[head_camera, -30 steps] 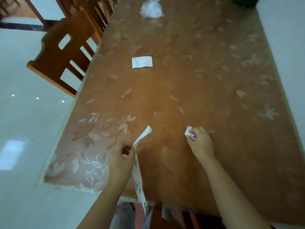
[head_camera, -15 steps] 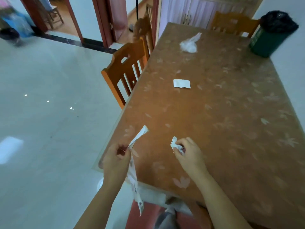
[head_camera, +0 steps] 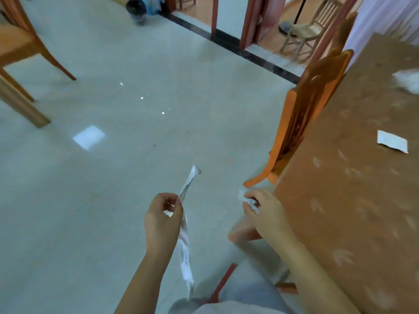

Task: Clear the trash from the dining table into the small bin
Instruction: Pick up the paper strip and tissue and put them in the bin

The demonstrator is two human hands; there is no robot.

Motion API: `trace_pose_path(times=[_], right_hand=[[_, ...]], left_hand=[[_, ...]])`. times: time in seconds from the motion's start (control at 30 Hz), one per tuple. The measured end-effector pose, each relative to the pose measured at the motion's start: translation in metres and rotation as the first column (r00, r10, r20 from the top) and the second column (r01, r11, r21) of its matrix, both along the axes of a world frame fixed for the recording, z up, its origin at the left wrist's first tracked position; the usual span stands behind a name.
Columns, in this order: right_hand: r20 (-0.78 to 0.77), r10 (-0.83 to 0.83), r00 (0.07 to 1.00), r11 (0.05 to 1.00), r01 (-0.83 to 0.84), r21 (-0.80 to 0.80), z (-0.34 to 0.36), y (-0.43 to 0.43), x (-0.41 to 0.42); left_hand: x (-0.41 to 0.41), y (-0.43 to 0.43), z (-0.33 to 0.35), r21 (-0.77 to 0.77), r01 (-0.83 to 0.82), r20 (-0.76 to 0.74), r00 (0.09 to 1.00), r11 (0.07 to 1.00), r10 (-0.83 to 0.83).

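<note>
A long, narrow strip of white printed paper (head_camera: 184, 234) hangs at lower centre of the frame, its long axis running nearly top to bottom; the short upper end leans toward the upper right, and the longer lower end trails toward the bottom edge, above grey clothing (head_camera: 238, 298). The left hand (head_camera: 162, 219) pinches the strip between thumb and curled fingers, so paper shows both above and below the grip; the strip runs along the right side of that hand. Just right of centre, the right hand (head_camera: 266, 215) curls its fingers round a small crumpled scrap of white paper (head_camera: 246, 200), which pokes out at the hand's upper left; scrap and strip are apart, with bare floor between the two hands. The left hand is held over the pale grey tiled floor (head_camera: 113, 177); the right is just beside the near corner of the brown dining table with a pale leaf pattern (head_camera: 340, 211), which fills the right side of the frame. On the table lie a flat white rectangular slip of paper (head_camera: 392, 141) at the right edge and, above it, a blurred white crumpled wad (head_camera: 408, 81). An orange wooden chair (head_camera: 303, 123) stands against the table's left edge; another wooden chair (head_camera: 18, 41) shows at upper left; a dark round container (head_camera: 136, 9), too blurred to identify, sits on the floor at the top, left of a red-brown door frame (head_camera: 249, 19).
</note>
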State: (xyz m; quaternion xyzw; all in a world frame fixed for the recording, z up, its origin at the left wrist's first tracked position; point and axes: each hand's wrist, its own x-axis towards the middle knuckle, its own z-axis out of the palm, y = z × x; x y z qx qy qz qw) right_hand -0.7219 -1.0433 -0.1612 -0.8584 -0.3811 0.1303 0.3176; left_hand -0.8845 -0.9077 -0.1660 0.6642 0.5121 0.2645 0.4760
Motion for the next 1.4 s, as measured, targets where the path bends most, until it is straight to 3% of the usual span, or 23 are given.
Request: trace_pose_path(times=[0.17,0.33,0.5,0.6,0.93,1.23,1.4], right_hand=[[0.052,0.042,0.998,0.999,-0.041,-0.021,-0.005,0.071,0.028],[-0.024,0.024,0.999,1.000,-0.024,-0.020,-0.020,0.147,0.091],[-0.065,-0.120,0.991,0.992,0.123,0.043,-0.005,0.215,0.170],[-0.008,-0.150,0.989,0.986,0.150,0.071,0.007,0.252,0.211],[0.066,-0.249,0.966,0.968,0.246,0.054,0.004,0.366,0.316],[0.124,-0.369,0.921,0.929,0.362,0.076,0.026,0.507,0.430],[0.131,-0.453,0.882,0.891,0.446,0.080,0.025,0.539,0.496]], left_hand=[[0.016,0.057,-0.008,-0.021,-0.072,-0.002,0.997,0.997,0.072],[0.067,0.138,-0.001,0.020,-0.066,-0.016,0.998,0.998,0.067],[0.154,0.217,0.025,0.132,0.138,-0.080,0.989,0.982,-0.128],[0.212,0.258,0.037,0.174,0.202,-0.047,0.979,0.964,-0.197],[0.352,0.403,0.023,0.076,0.286,0.032,0.957,0.955,-0.289],[0.495,0.558,0.028,0.094,0.479,0.029,0.875,0.873,-0.483],[0.581,0.594,0.024,0.051,0.530,0.038,0.846,0.847,-0.531]])
